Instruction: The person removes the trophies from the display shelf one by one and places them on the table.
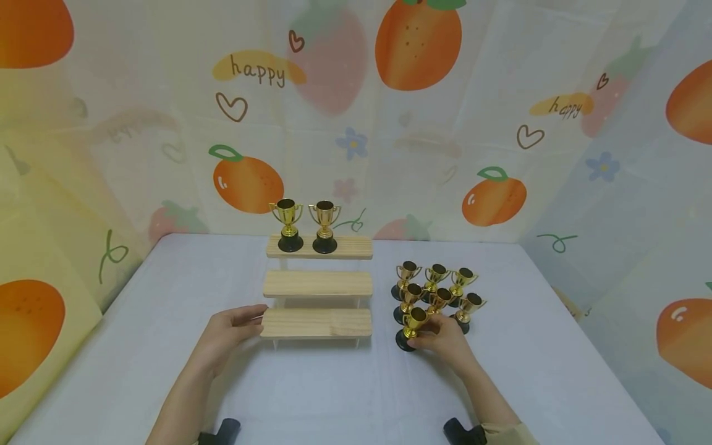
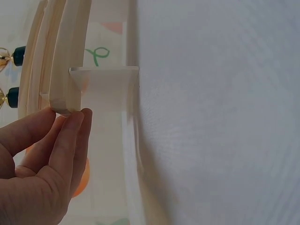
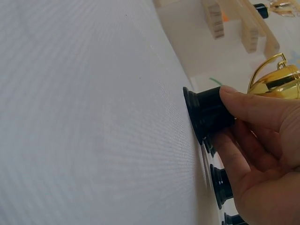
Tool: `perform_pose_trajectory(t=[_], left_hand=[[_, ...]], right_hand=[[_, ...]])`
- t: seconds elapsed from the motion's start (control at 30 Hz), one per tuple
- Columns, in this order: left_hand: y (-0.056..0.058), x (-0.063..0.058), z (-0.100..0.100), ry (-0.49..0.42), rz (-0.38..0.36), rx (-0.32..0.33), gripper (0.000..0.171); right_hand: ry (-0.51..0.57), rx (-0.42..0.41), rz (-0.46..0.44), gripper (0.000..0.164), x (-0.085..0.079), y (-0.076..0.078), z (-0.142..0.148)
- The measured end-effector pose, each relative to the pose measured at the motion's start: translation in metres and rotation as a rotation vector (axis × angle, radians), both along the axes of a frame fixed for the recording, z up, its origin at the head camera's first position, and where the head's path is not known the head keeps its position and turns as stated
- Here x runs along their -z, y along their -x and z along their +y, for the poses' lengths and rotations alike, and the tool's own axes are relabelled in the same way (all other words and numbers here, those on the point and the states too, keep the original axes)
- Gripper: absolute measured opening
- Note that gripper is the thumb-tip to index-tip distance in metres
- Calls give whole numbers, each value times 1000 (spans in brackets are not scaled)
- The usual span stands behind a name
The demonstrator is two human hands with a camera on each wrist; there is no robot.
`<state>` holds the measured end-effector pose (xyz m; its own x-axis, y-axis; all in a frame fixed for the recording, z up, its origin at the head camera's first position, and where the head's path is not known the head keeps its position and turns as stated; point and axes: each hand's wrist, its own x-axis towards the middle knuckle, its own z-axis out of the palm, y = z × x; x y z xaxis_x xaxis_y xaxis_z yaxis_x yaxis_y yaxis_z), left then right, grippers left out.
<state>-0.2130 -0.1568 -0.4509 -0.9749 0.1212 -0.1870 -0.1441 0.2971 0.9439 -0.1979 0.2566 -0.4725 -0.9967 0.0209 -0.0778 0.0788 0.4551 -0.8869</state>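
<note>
My right hand (image 1: pixel 445 337) pinches the black base of a small gold trophy cup (image 1: pixel 416 319), the nearest one in a cluster at the right of the table. In the right wrist view, thumb and fingers lie on either side of that black base (image 3: pixel 213 110), whose bottom is at or close to the cloth. With thumb and fingertips, my left hand (image 1: pixel 225 337) holds the left end of the lowest board (image 1: pixel 316 323) of a three-step wooden display stand. Two gold trophy cups, one left (image 1: pixel 287 222) and one right (image 1: pixel 325 225), stand upright on its top board (image 1: pixel 356 247).
Several more trophies (image 1: pixel 438 275) stand close together behind and beside the gripped one. The stand's middle board (image 1: pixel 317 284) is bare. Clear supports (image 2: pixel 105 70) carry the boards. A white cloth covers the table (image 1: pixel 334 395), and a fruit-printed curtain (image 1: pixel 345 167) hangs behind it.
</note>
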Motion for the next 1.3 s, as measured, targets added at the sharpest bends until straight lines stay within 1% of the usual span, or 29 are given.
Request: perform_pose_trajectory(t=[0.3,0.5,0.53,0.63,0.73,0.77,0.8,0.87,1.0,1.07,1.13,1.3], left_hand=[[0,-1,3,18,-8,-20,50],[-1,-1,3,23,-11,-26,50],[-1,-1,3,20,-11,-25,50],[-1,0,2,12,-9,-21,50],[0,1,1,4,-4,-17,51],[0,1,1,6,-2,-17,51],[0,1,1,6,-1,-17,51],[-1,1,1,6,0,-17,51],[-1,1,1,6,-1,-18,50],[-1,1,1,7,-1,-18,50],[-1,1,1,11,0,-17,50],[0,0,2,18,3,-18,50]], right_hand=[[-10,11,2,43,0,-1,0],[32,20,-12,46,2,0,1],[40,18,-12,48,1,0,1],[49,22,-15,64,-2,0,2],[40,23,-1,70,-5,0,4],[42,20,10,70,-6,0,5],[45,11,29,66,-7,0,5],[53,-12,62,60,-10,-1,7],[90,-65,130,59,-19,-1,11],[95,-75,159,58,-25,0,13],[99,-70,183,57,-32,0,14],[129,-19,227,52,-50,0,15]])
